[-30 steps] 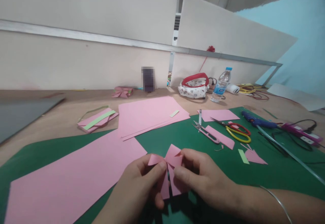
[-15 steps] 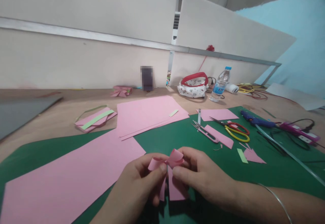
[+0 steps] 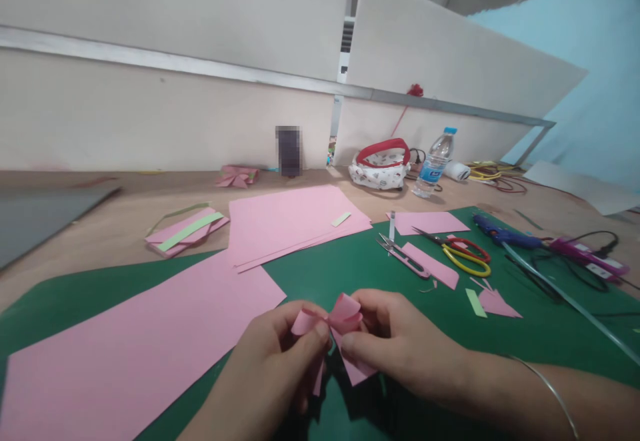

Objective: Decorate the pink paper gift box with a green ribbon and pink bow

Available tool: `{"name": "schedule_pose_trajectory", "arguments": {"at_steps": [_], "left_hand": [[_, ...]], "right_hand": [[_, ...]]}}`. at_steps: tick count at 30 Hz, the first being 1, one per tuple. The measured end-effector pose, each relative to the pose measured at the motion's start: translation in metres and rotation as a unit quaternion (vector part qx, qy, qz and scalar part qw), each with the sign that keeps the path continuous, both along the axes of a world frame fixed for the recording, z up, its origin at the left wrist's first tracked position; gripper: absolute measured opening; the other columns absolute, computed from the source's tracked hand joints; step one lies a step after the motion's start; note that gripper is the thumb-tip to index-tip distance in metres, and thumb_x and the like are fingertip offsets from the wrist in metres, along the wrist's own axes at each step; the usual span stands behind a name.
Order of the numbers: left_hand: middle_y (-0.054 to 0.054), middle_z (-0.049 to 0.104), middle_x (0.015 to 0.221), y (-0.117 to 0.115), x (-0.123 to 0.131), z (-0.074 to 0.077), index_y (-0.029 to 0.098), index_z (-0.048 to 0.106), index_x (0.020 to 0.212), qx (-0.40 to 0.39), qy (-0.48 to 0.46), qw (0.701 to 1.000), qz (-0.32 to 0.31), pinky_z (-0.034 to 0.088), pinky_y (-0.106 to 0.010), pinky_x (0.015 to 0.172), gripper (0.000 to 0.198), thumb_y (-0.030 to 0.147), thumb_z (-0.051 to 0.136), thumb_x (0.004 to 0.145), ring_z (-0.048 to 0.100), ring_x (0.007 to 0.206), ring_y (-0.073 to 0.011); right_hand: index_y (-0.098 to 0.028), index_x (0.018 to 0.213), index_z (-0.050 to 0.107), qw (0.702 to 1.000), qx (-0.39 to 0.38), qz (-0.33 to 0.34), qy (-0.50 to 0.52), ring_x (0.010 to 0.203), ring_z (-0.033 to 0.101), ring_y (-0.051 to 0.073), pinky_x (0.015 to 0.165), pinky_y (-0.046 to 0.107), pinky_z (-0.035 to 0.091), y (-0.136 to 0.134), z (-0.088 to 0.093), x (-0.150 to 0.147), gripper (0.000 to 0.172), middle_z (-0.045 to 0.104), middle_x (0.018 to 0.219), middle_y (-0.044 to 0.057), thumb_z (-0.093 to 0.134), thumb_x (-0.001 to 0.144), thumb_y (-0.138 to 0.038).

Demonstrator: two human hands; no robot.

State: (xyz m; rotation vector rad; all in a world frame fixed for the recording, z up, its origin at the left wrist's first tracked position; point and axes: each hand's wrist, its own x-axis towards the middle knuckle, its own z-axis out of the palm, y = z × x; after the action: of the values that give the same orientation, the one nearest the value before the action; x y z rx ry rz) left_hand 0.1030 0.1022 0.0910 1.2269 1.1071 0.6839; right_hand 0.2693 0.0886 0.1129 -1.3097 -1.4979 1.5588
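Observation:
Between my hands, above the green cutting mat [image 3: 300,288], is a pink paper bow [image 3: 345,321] with two loops and two tails hanging down. My left hand [image 3: 285,354] pinches it near the centre, thumb in front and the other fingers partly hidden behind. On the other side, my right hand [image 3: 400,341] grips the right loop and the right tail between thumb and fingers. A long pink paper sheet [image 3: 140,354] lies flat to the left of my hands, and a stack of pink sheets [image 3: 290,224] sits beyond them.
At the right lie thread snips [image 3: 407,258], scissors [image 3: 463,254], paper scraps [image 3: 499,304] and a blue glue gun [image 3: 505,233] with its cord. Farther back stand a white pouch [image 3: 380,173] and a water bottle [image 3: 434,166]. A folded pink paper piece [image 3: 187,233] rests at left.
The bow's right tail has swung outward to the right under my right thumb, widening the gap between the tails. My hands have stayed in nearly the same place.

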Motion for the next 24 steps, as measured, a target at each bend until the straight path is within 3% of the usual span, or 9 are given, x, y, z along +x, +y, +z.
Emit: {"name": "schedule_pose_trajectory", "arguments": {"at_steps": [5,10,18,22,24], "left_hand": [[0.004,0.05,0.042,-0.004,0.001,-0.006,0.021,0.054,0.066,-0.027,-0.007,1.0,0.007,0.026,-0.023,0.041,0.033,0.049,0.049,0.083,0.041,0.036,-0.0106],[0.005,0.043,0.037,-0.006,0.0,-0.01,0.023,0.051,0.061,-0.04,-0.031,0.999,0.002,0.023,-0.025,0.041,0.034,0.051,0.051,0.081,0.043,0.038,-0.014],[0.006,0.04,0.042,-0.001,-0.001,-0.007,0.021,0.048,0.056,-0.055,-0.015,0.998,-0.016,0.018,-0.023,0.04,0.031,0.045,0.059,0.073,0.032,0.04,-0.009],[0.006,0.041,0.046,0.002,-0.003,-0.003,0.019,0.053,0.059,-0.084,0.003,0.996,-0.018,0.018,-0.021,0.04,0.027,0.043,0.061,0.07,0.03,0.041,-0.0078],[0.004,0.048,0.049,0.003,-0.003,-0.002,0.019,0.054,0.063,-0.075,0.008,0.997,-0.021,0.021,-0.021,0.041,0.026,0.044,0.06,0.072,0.036,0.043,-0.009]], "right_hand": [[-0.015,0.074,0.048,0.999,0.021,0.009,-0.032,0.056,0.037,0.007,0.05,0.02,0.028,0.0,0.001,0.002,0.014,0.041,0.062,-0.006,0.058,0.081,-0.022],[-0.016,0.069,0.046,0.999,0.013,0.01,-0.033,0.054,0.036,0.007,0.048,0.019,0.027,0.0,0.004,0.002,0.013,0.038,0.059,-0.007,0.055,0.079,-0.013],[-0.016,0.067,0.045,0.997,0.027,0.028,-0.064,0.052,0.04,0.007,0.048,0.019,0.03,0.001,0.002,0.003,0.015,0.044,0.057,-0.006,0.052,0.08,-0.012],[-0.016,0.077,0.053,0.98,0.12,0.025,-0.159,0.058,0.047,0.01,0.051,0.021,0.035,-0.005,0.002,0.004,0.006,0.053,0.064,-0.003,0.056,0.082,-0.02],[-0.016,0.098,0.057,0.95,0.235,-0.001,-0.207,0.075,0.054,0.015,0.065,0.026,0.044,-0.009,0.002,0.006,0.021,0.06,0.083,0.003,0.062,0.079,-0.025]]}}
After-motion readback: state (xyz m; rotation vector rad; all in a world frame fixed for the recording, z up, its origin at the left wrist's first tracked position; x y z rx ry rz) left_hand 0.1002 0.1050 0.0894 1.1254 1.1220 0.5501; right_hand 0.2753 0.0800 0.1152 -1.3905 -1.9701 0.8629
